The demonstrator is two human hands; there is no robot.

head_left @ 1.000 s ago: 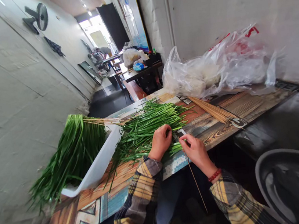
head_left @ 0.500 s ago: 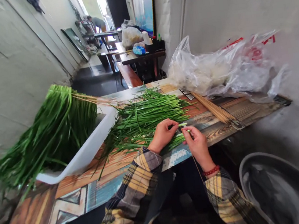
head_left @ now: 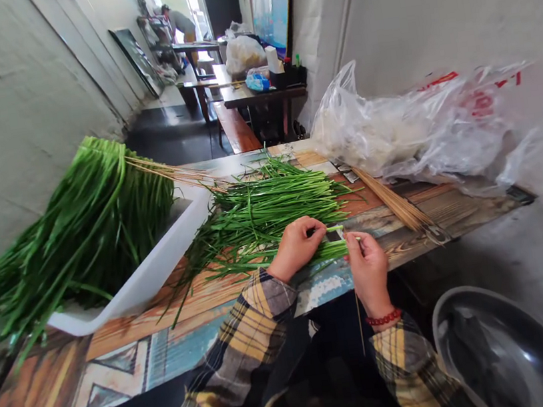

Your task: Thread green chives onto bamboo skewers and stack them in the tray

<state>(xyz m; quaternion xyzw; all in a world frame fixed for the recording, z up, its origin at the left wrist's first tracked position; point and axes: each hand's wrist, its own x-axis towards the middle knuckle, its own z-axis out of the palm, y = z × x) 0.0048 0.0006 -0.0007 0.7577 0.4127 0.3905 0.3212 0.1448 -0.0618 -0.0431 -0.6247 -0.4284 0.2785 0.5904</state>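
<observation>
My left hand (head_left: 302, 243) pinches a garlic chive, its pale stem end (head_left: 334, 228) sticking out past the fingertips. Just to its right, my right hand (head_left: 370, 267) is closed on a thin bamboo skewer (head_left: 360, 326), whose length hangs below the fingers. Light green stem ends (head_left: 333, 249) lie between the two hands; whether they are on the skewer I cannot tell. Beyond the hands spreads a loose pile of garlic chives (head_left: 281, 199). At the left, a thick mass of chives (head_left: 86, 216) with skewers (head_left: 170, 170) through its stem end rests in a white tray (head_left: 159, 266).
Bare bamboo skewers (head_left: 393, 203) lie right of the chives. Behind them sits a clear plastic bag (head_left: 392, 126) against the wall. A dark basin (head_left: 504, 346) stands below the table's right edge. Farther back are another table (head_left: 261, 95) and a bending person (head_left: 181, 22).
My right hand has moved slightly right, away from the left hand, and the skewer hangs more upright. The left hand keeps its pinch. The camera view has shifted slightly.
</observation>
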